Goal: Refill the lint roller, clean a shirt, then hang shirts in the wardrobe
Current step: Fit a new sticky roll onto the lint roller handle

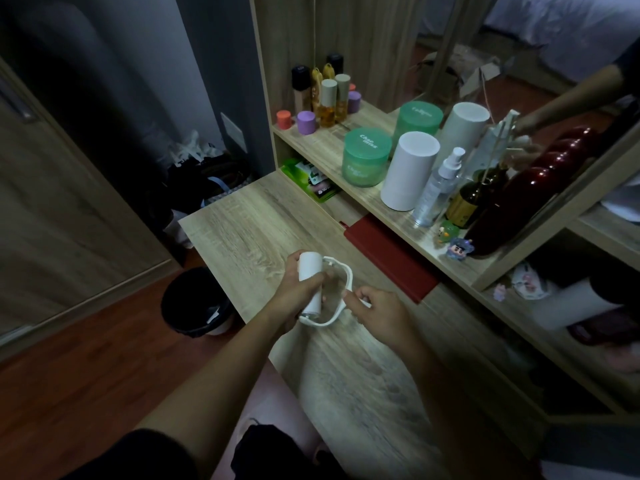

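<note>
Over a pale wood-grain table (242, 237), a person works at a lint roller held in both bare hands, above the table's near half and not resting on it. The left hand (298, 296) is wrapped round the middle of the white roll (309, 268), fingers curled across its front, with the roll's far end standing clear above the knuckles. The right hand (382, 315) pinches the near end of the lint roller frame (348, 277), a curved white plastic loop that arcs beside the roll and meets it at the bottom.

This looks like the refill step, the roll being seated on or freed from its axle; which of the two cannot be told from this view. To do it well, the left hand should grip the roll by its core ends where it can, so the sticky sheets do not crease or pick up skin oil. The right hand should hold the frame steady near its joint and not by the thin tip, which may flex or snap. The roll should slide straight along the axle without twisting, until it sits flush and spins freely.

A bin (194, 306) with a dark liner stands on the floor just left of the table, handy for a spent core. The crowded shelf (322, 147) of jars and bottles lies well beyond the hands.
</note>
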